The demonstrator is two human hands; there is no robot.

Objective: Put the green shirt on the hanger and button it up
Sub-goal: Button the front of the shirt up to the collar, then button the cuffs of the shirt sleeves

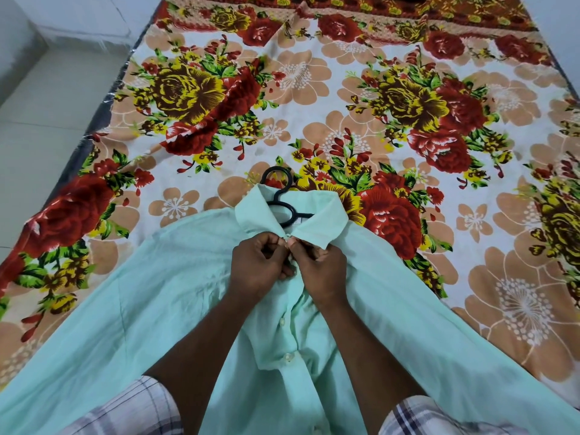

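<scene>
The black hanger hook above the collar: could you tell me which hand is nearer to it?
Left. The left hand sits just below and slightly left of the hanger hook, pinching the green shirt at the collar; the right hand is lower and further right.

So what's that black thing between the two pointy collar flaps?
That's the black hanger, poking out of the green shirt collar in the head view.

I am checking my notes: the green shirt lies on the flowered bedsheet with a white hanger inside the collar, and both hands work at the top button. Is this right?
Not quite: the head view shows a black hanger, not white. Otherwise yes: green shirt on flowered bedsheet, left hand and right hand at the top button.
</scene>
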